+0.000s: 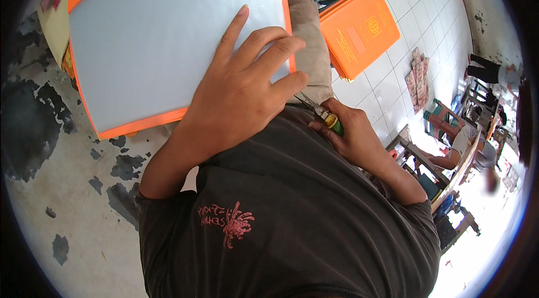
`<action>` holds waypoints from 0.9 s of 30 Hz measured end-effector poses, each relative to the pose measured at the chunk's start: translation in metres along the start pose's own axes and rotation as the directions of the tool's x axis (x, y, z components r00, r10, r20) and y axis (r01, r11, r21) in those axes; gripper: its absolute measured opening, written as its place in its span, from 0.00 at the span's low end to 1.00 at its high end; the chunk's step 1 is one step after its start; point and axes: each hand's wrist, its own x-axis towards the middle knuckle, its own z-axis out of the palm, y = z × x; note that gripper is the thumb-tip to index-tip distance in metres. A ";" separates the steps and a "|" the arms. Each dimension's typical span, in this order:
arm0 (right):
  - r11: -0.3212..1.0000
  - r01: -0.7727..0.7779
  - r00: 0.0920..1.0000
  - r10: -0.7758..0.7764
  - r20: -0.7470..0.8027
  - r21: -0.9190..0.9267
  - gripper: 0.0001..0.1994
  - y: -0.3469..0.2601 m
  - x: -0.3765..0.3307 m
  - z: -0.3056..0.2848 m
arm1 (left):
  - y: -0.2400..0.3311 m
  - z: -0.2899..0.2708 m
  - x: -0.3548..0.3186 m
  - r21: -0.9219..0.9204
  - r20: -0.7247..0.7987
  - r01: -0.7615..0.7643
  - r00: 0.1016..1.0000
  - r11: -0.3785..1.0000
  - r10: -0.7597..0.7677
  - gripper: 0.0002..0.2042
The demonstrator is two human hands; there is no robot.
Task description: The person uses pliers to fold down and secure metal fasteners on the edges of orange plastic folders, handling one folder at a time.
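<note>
A large orange-edged cover with a grey, glossy sheet over it (140,45) lies before me on the left. My left hand (238,87) rests over its right part, palm down, fingers apart, with the thumb reaching past the orange edge. My right hand (351,132) is closed around a small tool with a yellow-green handle (335,123) and a slim metal end, held close to my shirt. The tool's metal end points up and left, toward the left thumb; its exact kind is hard to make out.
A stack of orange booklets (359,31) with gold print sits right of my leg (314,45). Patterned pieces (418,79) lie on the white tiled floor. Farther right, another person (466,143) is beside wooden benches, and someone stands beyond. Peeling grey paint marks the left floor.
</note>
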 end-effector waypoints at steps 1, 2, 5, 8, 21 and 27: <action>0.999 0.041 0.999 -0.041 -0.009 0.009 0.18 0.003 0.000 -0.001 | 0.000 0.000 0.000 0.001 0.001 0.001 1.000 1.000 -0.001 0.17; 0.996 0.082 0.996 -0.082 -0.018 0.016 0.18 0.007 0.001 -0.003 | 0.000 -0.001 0.000 0.003 0.002 0.001 1.000 1.000 -0.001 0.17; 0.996 0.066 0.998 -0.067 0.004 0.061 0.18 0.014 0.002 -0.012 | -0.001 -0.003 -0.001 -0.003 0.011 -0.006 1.000 1.000 0.006 0.19; 0.998 0.058 0.997 -0.060 0.049 0.039 0.19 0.012 0.008 -0.024 | -0.001 -0.002 -0.001 0.008 0.019 0.007 1.000 1.000 -0.007 0.21; 0.975 0.132 0.978 -0.099 0.183 -0.176 0.18 0.005 0.029 -0.048 | 0.002 -0.006 0.001 -0.046 0.024 0.048 0.999 0.998 -0.047 0.22; 0.965 0.166 0.971 -0.124 0.207 -0.204 0.18 0.005 0.034 -0.055 | 0.003 -0.006 0.001 -0.047 0.012 0.056 0.998 0.997 -0.056 0.21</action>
